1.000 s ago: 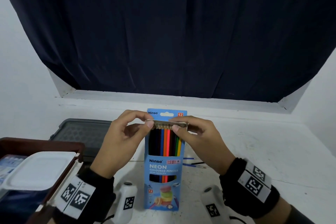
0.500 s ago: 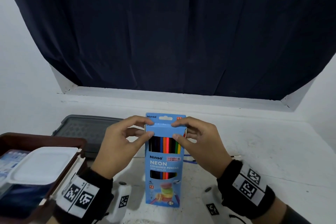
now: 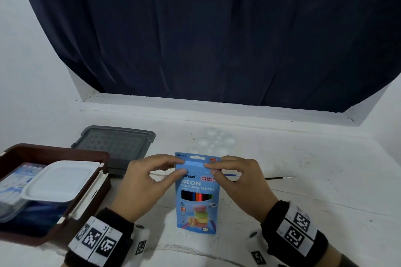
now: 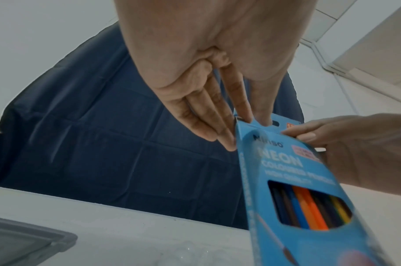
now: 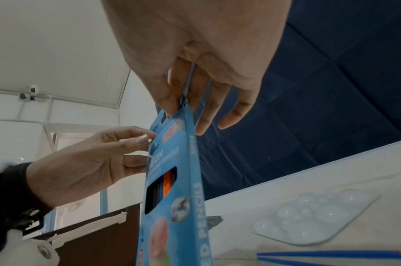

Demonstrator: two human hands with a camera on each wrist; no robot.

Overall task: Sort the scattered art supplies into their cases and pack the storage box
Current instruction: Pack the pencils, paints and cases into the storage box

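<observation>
A blue box of neon coloured pencils (image 3: 197, 193) stands upright on the white table (image 3: 303, 180), its window showing several pencils (image 4: 308, 207). My left hand (image 3: 149, 182) pinches the box's top left corner, thumb in front and fingers behind. My right hand (image 3: 236, 180) pinches the top right corner the same way (image 5: 183, 100). The top flap (image 3: 196, 159) is folded down over the pencil ends. The brown storage box (image 3: 104, 158) sits at the left with a white plastic case (image 3: 58, 180) inside.
A grey lid (image 3: 115, 145) lies behind the storage box. A clear bubble palette (image 3: 217, 141) rests on the table beyond the pencil box. Thin paintbrushes (image 3: 275, 178) lie behind my right hand. A dark curtain hangs over the sill at the back.
The pencil box top was open with pencil ends showing; both hands have folded the flap down and it now covers them. The view has tilted down a little.
</observation>
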